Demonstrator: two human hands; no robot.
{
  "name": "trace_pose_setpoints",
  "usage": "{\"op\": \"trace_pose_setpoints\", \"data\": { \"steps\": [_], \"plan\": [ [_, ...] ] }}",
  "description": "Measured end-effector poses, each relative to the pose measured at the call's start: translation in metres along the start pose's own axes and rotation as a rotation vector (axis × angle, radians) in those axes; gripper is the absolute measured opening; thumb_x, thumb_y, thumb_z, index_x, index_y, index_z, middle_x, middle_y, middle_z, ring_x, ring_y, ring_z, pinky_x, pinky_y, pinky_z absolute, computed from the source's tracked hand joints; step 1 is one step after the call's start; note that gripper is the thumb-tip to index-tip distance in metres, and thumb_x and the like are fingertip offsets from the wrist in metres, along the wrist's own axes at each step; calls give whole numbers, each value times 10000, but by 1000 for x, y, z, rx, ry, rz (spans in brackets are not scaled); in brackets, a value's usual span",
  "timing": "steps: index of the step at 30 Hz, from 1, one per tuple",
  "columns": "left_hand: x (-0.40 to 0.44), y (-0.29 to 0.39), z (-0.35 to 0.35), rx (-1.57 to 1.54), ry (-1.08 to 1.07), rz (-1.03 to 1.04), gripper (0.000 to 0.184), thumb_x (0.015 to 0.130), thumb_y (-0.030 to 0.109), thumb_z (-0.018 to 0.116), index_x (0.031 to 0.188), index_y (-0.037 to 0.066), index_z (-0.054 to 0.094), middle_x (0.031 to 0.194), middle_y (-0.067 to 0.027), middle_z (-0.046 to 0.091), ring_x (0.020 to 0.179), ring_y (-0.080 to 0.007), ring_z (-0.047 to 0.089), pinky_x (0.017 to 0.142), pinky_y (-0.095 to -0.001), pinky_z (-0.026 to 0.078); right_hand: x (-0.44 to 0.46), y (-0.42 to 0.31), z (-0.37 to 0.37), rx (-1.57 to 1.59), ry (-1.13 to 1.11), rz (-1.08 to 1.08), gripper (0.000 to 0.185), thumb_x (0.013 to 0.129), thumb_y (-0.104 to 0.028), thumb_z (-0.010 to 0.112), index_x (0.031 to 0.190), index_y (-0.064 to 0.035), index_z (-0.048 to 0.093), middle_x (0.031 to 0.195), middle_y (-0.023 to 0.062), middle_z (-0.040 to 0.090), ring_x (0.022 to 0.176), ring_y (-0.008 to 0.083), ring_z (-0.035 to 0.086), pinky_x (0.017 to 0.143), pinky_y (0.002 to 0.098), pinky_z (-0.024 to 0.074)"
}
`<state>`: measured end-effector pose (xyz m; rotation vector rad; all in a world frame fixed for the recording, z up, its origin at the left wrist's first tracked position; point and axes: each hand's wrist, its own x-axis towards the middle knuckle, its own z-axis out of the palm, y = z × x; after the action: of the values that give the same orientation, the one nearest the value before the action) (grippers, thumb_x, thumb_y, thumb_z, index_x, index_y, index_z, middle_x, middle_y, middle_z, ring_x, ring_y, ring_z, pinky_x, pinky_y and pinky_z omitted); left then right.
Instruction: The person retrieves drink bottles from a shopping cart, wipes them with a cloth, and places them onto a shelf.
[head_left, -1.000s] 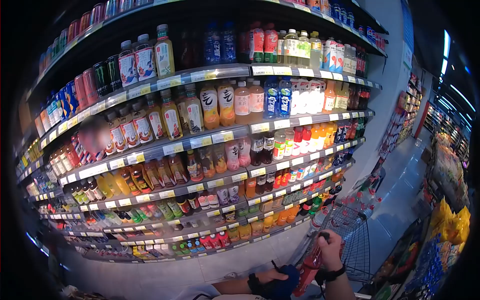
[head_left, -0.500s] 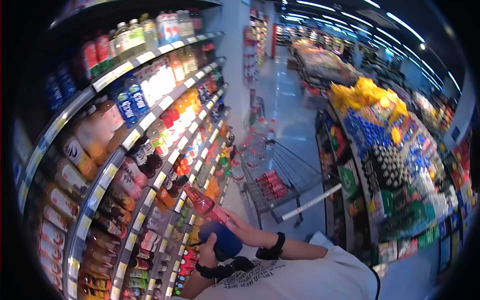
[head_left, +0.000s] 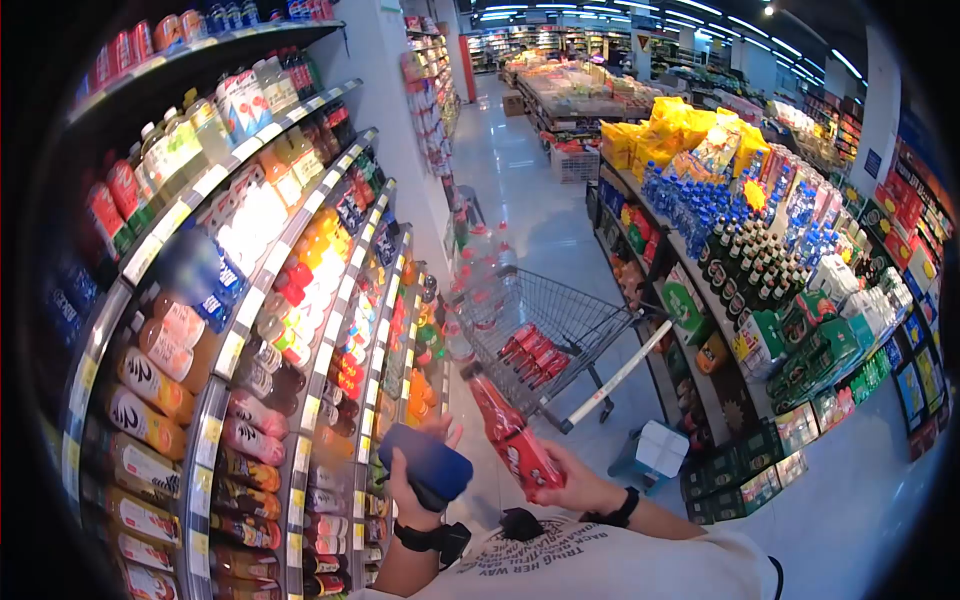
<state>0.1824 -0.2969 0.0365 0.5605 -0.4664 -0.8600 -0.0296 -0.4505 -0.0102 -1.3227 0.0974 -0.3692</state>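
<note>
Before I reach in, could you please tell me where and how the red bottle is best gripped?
The red bottle looks best taken by its tapering upper part, below the cap, from the side away from the wearer: it is tilted, that narrower end pointing away and free, while the right hand grips near its base.

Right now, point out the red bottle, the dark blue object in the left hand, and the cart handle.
Red bottle [head_left: 515, 450], head view: on its label.
Dark blue object [head_left: 430, 460], head view: the side facing the camera.
Cart handle [head_left: 617, 376], head view: middle of the white bar.
</note>
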Motion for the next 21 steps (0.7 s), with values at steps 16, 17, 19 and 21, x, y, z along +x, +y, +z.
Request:
{"op": "trace_pose_setpoints", "data": {
  "steps": [16,17,19,21],
  "plan": [
    [94,-106,91,-48,205,177,604,1014,619,350,1202,75,533,1083,-179,647,1005,-356,652,857,-551,556,-32,-74,-128,-530,-121,155,685,794,-169,816,1400,-47,521,1174,121,691,1052,220,675,953,336,512],
    [98,-103,96,-19,223,232,602,1012,623,353,1192,77,534,1072,-172,647,989,-350,654,834,-556,561,-35,-73,-139,-608,-129,126,675,797,-171,815,1395,-50,526,1177,124,691,1055,219,676,953,334,512],
    [108,-96,121,-130,429,244,615,995,648,380,1195,84,524,1049,-151,650,971,-343,655,798,-574,564,-38,-87,-163,-769,-103,62,654,804,-175,813,1385,-57,536,1183,128,691,1063,217,678,953,330,513],
    [115,-101,128,-66,183,389,621,960,647,485,1242,94,516,1095,-143,631,979,-324,645,822,-551,563,-48,-106,-179,-681,-46,103,632,811,-187,804,1376,-73,545,1169,134,691,1067,233,682,944,334,520]
  ]
}}
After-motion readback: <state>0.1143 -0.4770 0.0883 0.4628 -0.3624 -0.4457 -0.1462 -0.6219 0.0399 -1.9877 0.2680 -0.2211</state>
